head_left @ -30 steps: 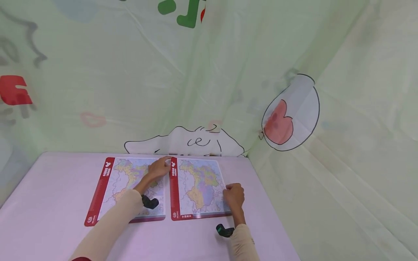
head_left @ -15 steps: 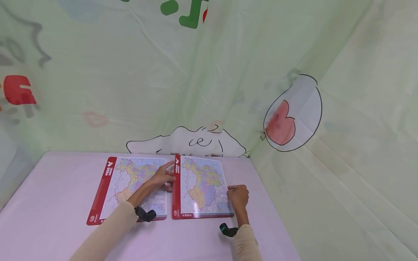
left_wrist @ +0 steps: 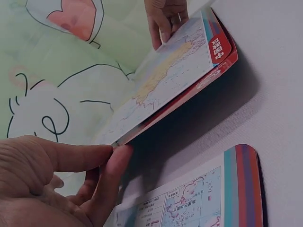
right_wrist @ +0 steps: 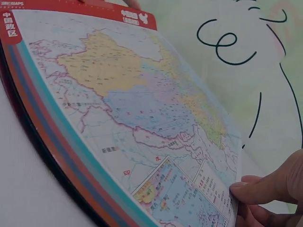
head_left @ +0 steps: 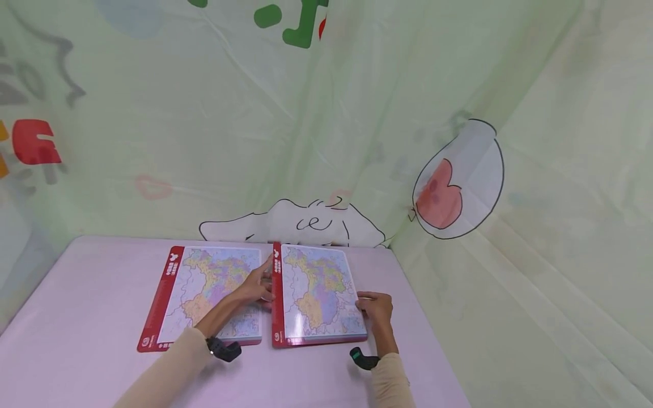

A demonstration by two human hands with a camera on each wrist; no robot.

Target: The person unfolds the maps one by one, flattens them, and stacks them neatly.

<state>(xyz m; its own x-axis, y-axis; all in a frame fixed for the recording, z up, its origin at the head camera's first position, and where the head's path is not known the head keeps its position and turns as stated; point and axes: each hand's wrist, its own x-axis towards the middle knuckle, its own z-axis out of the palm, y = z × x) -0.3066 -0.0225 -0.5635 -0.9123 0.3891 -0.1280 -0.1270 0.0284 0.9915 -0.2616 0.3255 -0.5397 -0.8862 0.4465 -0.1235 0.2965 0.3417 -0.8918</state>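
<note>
A glossy map sheet with a red border down its left side is held between my two hands, its front edge raised above the table in the left wrist view. My left hand pinches its left edge; thumb and forefinger meet there in the left wrist view. With thumb on top and fingers underneath, my right hand grips the opposite edge. A second red border shows under the sheet's corner in the left wrist view. Another similar map lies flat to the left, partly covered by my left forearm.
The table has a pale lilac cover. A fabric wall with cartoon drawings rises behind it, and another fabric wall stands along the right side. Dark cameras sit on both wrists.
The right-hand map and both hands have shifted slightly rightward in view. My left hand has slid from the map's top left corner down its left edge.
</note>
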